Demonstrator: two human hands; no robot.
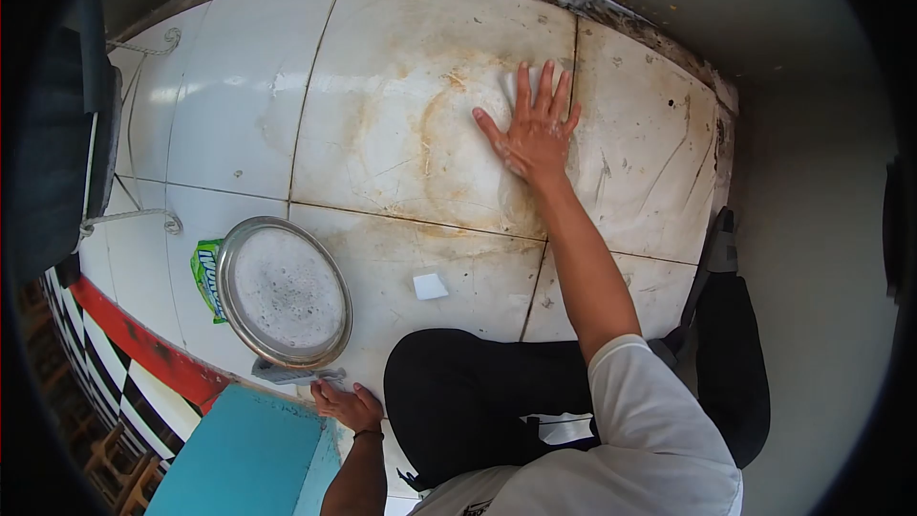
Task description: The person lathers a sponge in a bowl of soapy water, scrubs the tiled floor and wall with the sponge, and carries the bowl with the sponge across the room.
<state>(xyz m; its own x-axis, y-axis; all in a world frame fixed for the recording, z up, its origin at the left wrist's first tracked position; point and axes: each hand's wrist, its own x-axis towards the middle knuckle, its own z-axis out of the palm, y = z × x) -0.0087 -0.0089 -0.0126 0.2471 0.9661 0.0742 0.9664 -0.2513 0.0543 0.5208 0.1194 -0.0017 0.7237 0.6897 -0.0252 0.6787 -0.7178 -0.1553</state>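
from my screen i'm seeing a dark bulky object (48, 134) sitting at the left edge, pale cord (172, 223) curling beside it; below, a scuffed red strip (153, 349) is running down to a teal block (239, 449), black-and-white checks (124, 373) are lying alongside, wooden furniture (119, 463) is showing at lower left, and a grey wall (812, 229) is filling the right

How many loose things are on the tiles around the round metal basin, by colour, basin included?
Silver: 1, the round metal basin of suds
Green: 1, the shiny printed packet
White: 1, the small flat four-sided piece
Grey: 1, the long item, partly hidden
Total: 4
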